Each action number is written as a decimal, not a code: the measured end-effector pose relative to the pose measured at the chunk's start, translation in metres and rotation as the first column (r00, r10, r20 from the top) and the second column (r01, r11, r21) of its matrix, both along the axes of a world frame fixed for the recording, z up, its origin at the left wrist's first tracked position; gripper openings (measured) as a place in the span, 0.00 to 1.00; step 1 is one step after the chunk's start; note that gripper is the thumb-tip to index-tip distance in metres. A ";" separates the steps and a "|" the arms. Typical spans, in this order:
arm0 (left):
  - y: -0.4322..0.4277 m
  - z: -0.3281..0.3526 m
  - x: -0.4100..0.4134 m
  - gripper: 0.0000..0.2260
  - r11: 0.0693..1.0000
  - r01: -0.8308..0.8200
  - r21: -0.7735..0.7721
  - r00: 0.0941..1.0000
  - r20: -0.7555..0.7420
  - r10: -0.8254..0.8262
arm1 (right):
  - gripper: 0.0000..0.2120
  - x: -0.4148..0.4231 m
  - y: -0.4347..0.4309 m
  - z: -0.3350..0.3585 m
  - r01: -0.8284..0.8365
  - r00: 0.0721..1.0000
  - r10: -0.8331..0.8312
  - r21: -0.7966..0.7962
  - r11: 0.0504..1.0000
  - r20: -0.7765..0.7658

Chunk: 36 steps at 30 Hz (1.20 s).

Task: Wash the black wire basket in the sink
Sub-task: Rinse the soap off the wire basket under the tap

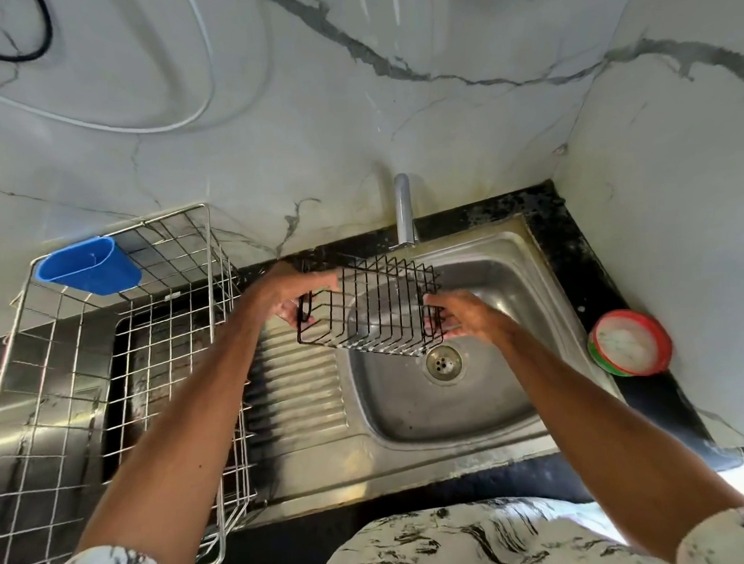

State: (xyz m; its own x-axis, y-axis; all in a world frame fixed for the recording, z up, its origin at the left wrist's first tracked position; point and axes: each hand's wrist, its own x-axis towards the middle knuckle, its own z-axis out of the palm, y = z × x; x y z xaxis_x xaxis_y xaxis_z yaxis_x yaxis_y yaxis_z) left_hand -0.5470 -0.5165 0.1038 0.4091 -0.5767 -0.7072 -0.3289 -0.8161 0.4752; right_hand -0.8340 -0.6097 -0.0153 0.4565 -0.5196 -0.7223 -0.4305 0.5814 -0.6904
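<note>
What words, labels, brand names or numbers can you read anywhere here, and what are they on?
No text can be read.
The black wire basket, blue cup, tap and sink show no lettering.
The red-rimmed tub is too blurred to tell.

No text, label, brand or number is legible in this kitchen view: none on the black wire basket (376, 312) at centre, the blue holder (89, 266) at ten o'clock, or the red-rimmed bowl (628, 343) at three o'clock.
</note>
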 end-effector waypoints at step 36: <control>0.010 -0.018 -0.069 0.49 0.862 -0.488 0.134 0.698 -0.534 0.478 | 0.27 -0.074 -0.005 0.016 -0.010 0.976 -0.078 -0.399 0.917 -0.204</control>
State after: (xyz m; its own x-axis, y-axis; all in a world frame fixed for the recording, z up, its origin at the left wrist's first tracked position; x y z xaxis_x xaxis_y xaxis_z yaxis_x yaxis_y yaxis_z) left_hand -0.6158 -0.5063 0.0858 0.1963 -0.4200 -0.8860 0.4181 -0.7815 0.4631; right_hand -0.9078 -0.6151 0.0012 0.2931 -0.7949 -0.5312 -0.5763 0.2964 -0.7616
